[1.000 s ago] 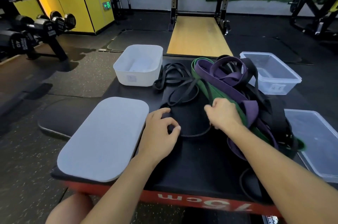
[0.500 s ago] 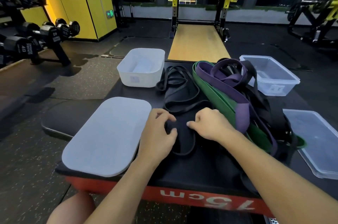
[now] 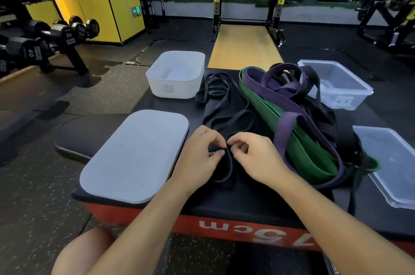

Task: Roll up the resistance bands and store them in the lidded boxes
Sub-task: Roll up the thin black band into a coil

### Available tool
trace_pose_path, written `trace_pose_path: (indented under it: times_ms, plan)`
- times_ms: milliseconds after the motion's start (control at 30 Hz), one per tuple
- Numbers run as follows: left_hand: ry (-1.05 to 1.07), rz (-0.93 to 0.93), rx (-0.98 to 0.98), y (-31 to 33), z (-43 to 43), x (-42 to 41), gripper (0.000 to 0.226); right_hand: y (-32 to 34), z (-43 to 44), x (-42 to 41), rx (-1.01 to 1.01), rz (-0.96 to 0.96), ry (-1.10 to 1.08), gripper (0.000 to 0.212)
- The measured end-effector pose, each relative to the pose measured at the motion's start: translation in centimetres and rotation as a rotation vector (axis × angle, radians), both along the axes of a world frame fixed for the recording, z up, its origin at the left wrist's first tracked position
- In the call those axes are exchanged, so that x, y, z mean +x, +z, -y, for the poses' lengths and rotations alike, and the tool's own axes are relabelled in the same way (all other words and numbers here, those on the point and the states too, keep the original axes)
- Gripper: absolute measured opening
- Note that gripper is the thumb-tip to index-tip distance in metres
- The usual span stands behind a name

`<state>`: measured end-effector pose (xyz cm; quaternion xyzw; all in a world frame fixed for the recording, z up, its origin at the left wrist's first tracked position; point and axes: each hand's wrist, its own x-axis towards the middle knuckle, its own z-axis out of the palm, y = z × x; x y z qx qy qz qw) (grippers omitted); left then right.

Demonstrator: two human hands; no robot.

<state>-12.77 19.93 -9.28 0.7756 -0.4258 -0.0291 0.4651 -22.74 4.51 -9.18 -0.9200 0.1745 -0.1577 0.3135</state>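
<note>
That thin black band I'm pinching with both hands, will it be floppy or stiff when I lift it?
Probably floppy: the thin black band lies in loose, wandering loops on the box top and curls into a slack loop by the left hand and right hand. Likely light, since fingertip pinches alone hold it.

One wide-angle head-worn view, facing forward and down, close above left hand [image 3: 197, 160], right hand [image 3: 258, 157] and plyo box [image 3: 247, 205]; squat rack [image 3: 216, 5] far beyond.
</note>
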Motion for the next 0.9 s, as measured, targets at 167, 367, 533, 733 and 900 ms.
trace_pose_path:
  times_ms: [167,367,533,733,900]
  plan:
    - [-0.062,-0.049,0.033,0.0,-0.5,-0.7,0.023,-1.0,0.4,-1.9,-0.136,0.067,0.161,0.048]
    - [-0.223,-0.061,0.122,0.3,-3.0,-2.0,0.025,-0.8,0.6,-2.5,-0.331,0.051,0.157,0.042]
    - [-0.301,0.101,0.253,0.5,-3.5,-2.4,0.044,-0.8,0.9,-2.8,-0.317,0.055,0.142,0.039]
    - [-0.272,0.105,0.185,0.2,-3.4,-2.1,0.008,-0.9,1.6,-3.1,-0.364,0.051,0.257,0.040]
    - [-0.126,0.084,0.103,-0.5,-3.0,-1.2,0.016,-0.8,2.9,-4.0,-0.402,0.070,0.204,0.026]
